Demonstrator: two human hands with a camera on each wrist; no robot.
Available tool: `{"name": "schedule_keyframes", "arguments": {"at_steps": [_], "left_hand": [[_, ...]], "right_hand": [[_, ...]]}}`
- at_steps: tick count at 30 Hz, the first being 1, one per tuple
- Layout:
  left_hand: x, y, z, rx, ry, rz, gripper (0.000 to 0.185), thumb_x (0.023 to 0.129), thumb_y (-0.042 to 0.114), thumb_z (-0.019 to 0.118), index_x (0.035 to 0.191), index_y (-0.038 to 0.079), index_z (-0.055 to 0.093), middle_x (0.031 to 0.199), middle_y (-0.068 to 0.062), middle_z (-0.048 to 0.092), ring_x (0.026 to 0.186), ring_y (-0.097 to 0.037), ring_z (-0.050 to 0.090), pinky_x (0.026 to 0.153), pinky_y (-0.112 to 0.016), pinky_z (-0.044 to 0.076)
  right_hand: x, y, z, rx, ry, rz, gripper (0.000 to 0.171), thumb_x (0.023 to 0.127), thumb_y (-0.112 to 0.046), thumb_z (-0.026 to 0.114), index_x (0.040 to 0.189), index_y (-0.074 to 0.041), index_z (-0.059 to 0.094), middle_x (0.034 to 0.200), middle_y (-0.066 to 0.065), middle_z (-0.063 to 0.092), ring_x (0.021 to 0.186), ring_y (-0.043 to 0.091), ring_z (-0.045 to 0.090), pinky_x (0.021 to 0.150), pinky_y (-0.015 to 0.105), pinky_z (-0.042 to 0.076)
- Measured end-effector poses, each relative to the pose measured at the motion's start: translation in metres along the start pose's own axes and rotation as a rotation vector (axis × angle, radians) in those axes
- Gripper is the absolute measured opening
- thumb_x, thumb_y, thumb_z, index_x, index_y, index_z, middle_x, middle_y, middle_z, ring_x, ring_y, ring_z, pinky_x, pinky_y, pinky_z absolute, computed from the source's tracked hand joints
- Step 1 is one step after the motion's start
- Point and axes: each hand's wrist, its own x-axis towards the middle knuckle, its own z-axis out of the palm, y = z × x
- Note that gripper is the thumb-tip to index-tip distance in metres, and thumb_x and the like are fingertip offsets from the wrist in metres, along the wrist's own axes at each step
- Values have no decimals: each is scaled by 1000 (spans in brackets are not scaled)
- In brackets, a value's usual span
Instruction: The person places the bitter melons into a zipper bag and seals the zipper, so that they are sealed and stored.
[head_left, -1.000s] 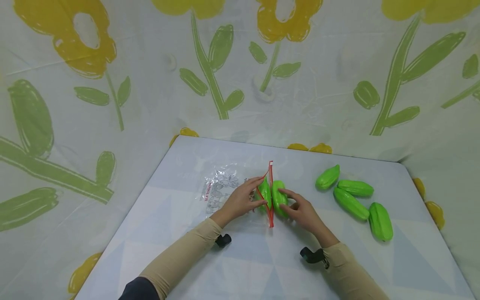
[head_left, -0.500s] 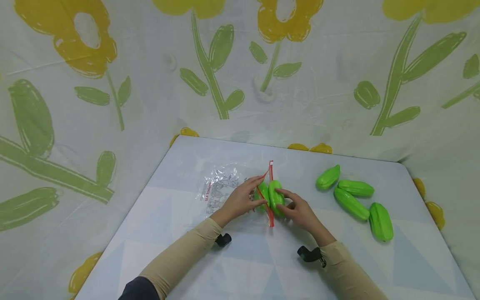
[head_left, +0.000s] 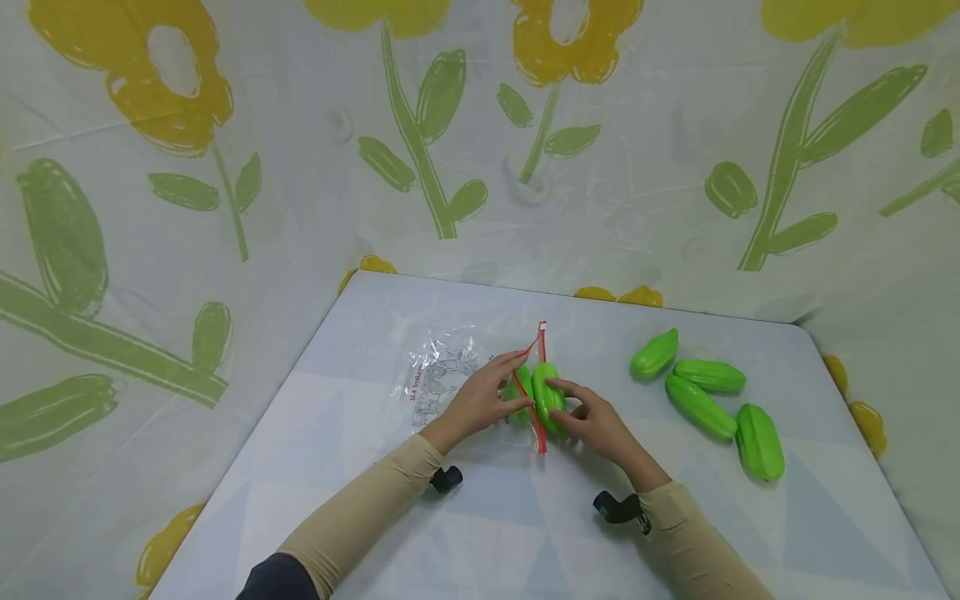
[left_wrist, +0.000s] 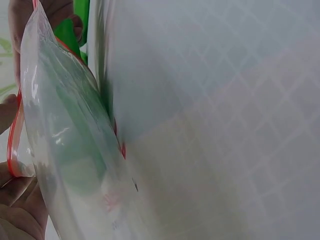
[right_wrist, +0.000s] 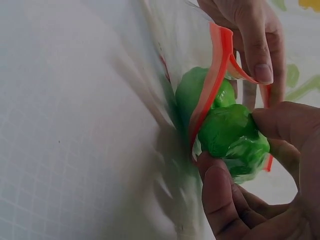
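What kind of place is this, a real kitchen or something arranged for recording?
Probably a staged recording corner, not a kitchen. A flower-print sheet hangs behind the pale table on all sides, the green vegetables look like glossy plastic, and the only other item is a clear zip bag that the hands are filling.

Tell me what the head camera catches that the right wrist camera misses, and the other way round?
Only the head view shows four loose green vegetables at the right of the table, both sleeves and the flowered backdrop. Only the right wrist view shows close up how the right hand grips a green vegetable at the bag's red rim. Both show the left hand holding the clear zip bag open, with another green vegetable already inside.
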Motion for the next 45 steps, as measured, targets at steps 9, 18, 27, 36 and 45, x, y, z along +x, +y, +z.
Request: {"name": "schedule_keyframes", "arguments": {"at_steps": [9, 18, 27, 36, 45], "left_hand": [[1, 0, 0, -19, 7, 6, 74, 81, 44, 68, 143, 20, 37, 146, 7, 36, 124, -12, 44, 97, -31, 43], [0, 2, -1, -18, -4, 3, 74, 81, 44, 68, 143, 16, 38, 146, 5, 36, 127, -15, 41, 100, -33, 40], [0, 2, -2, -28, -13, -13, 75, 82, 48, 65, 144, 19, 36, 147, 8, 34, 115, -14, 52, 91, -28, 47], [1, 2, -3, -30, -2, -8, 73, 82, 44, 68, 143, 18, 38, 146, 8, 35, 119, -13, 50, 90, -24, 47], [-1, 2, -4, -36, 11, 5, 74, 82, 45, 67, 143, 16, 38, 146, 7, 35, 123, -14, 46, 92, -26, 47]], "right_hand": [[-5, 0, -6, -1, -10, -45, 50, 86, -38, 65, 132, -42, 46, 132, 4, 49, 71, 20, 56, 59, 33, 49], [-10, 2, -10, 14, -26, -94, 47, 87, -37, 64, 131, -42, 47, 130, 4, 50, 71, 21, 57, 57, 34, 50], [-8, -2, -14, 12, -72, -93, 45, 88, -35, 62, 131, -39, 49, 126, 3, 52, 72, 21, 56, 58, 34, 49], [-5, -1, -12, 21, -122, -126, 44, 89, -35, 61, 131, -38, 49, 126, 8, 52, 76, 21, 57, 62, 34, 49], [1, 1, -6, 53, -77, -102, 49, 87, -41, 62, 133, -41, 46, 131, 2, 50, 73, 21, 57, 60, 34, 48]]}}
